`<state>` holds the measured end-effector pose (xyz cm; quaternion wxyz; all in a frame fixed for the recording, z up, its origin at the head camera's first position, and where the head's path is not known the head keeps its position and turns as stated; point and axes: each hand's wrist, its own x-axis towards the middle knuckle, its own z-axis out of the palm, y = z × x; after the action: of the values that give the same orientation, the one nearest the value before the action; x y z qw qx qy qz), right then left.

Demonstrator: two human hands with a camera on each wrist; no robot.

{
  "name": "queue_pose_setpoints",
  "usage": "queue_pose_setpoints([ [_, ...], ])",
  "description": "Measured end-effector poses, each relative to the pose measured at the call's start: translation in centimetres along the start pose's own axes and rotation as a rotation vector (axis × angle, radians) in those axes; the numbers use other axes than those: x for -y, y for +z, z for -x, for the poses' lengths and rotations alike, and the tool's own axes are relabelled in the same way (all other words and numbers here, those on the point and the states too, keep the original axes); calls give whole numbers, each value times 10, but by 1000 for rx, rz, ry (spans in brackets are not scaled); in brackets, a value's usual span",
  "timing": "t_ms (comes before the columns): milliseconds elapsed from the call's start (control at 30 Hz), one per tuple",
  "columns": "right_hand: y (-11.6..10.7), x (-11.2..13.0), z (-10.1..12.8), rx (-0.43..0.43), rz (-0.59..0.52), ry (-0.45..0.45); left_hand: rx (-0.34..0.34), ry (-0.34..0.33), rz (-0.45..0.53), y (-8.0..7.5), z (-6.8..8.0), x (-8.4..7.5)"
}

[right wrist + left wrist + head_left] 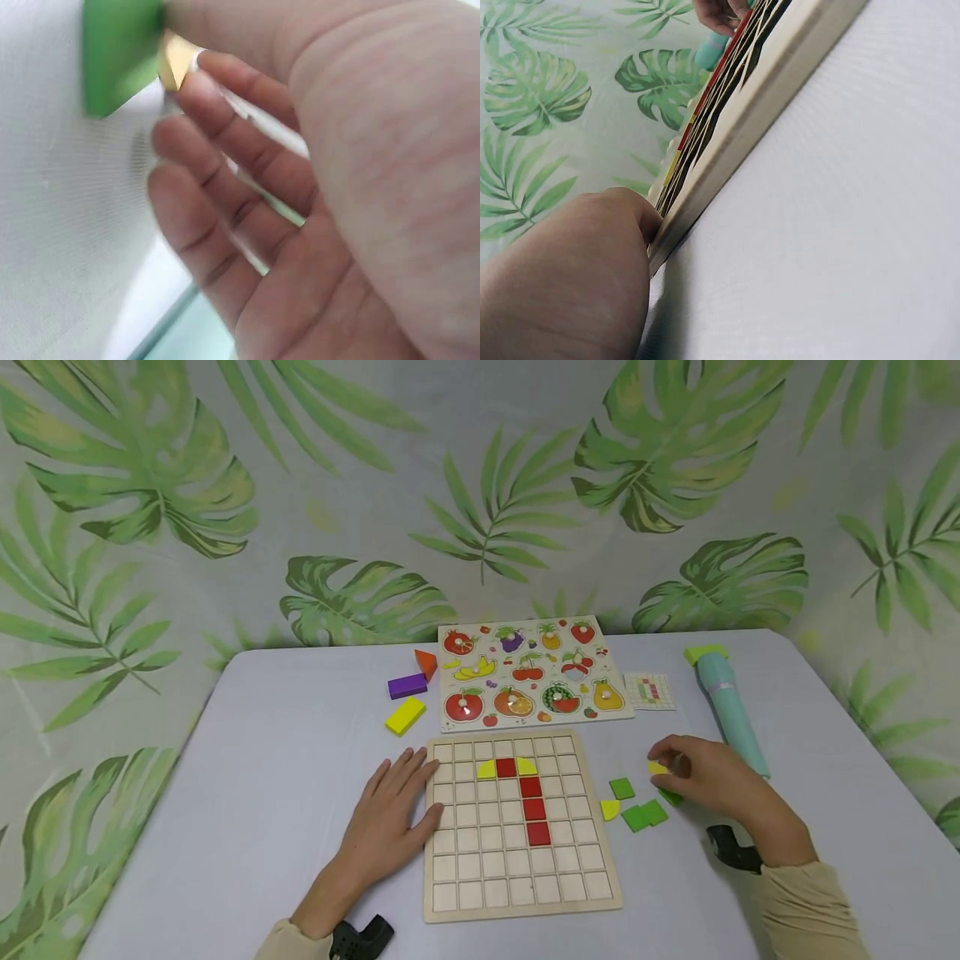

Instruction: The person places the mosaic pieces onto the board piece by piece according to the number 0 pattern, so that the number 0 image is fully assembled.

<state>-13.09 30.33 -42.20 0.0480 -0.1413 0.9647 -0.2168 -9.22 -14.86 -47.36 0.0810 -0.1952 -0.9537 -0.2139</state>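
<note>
Wooden and pale, the grid board (517,893) lay flat on the counter (247,793) with its longer side running away from the person. In it a red column of tiles (534,810) ran along that same axis, topped by a red square between two yellow quarter-round tiles (486,769).

The left hand (390,827) rested flat against the board's left edge, fingers (416,768) straight and spread, holding nothing; the left wrist view showed the hand (570,277) touching the board's rim (727,150).

The right hand (708,777) sat on the counter right of the board, its fingers curled, pinching a small yellow piece (657,768). In the right wrist view that piece (176,60) showed at the fingertips, touching a green tile (120,52); its pointing could not be told.

Loose green tiles (643,815) and another yellow quarter-round (609,809) lay between board and hand. Beyond stood a fruit puzzle (528,672), a pattern card (648,691), a teal tube (731,714) and coloured blocks (407,686). No writing could be read.
</note>
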Motion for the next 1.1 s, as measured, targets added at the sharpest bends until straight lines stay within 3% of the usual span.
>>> queue_pose_setpoints([
  [167, 0, 0, 0, -25, 9, -67, 0, 2, 7, 0, 0, 0],
  [400, -1, 2, -2, 2, 16, 46, -9, 10, 15, 0, 0, 1],
  [667, 1, 4, -1, -17, 25, -29, -42, 27, 10, 2, -1, 0],
  [867, 4, 7, -2, -9, 29, 36, -42, 27, 8, 2, 0, 0],
  [1100, 6, 14, -4, -16, 38, 43, -9, 6, 10, 0, 0, 0],
])
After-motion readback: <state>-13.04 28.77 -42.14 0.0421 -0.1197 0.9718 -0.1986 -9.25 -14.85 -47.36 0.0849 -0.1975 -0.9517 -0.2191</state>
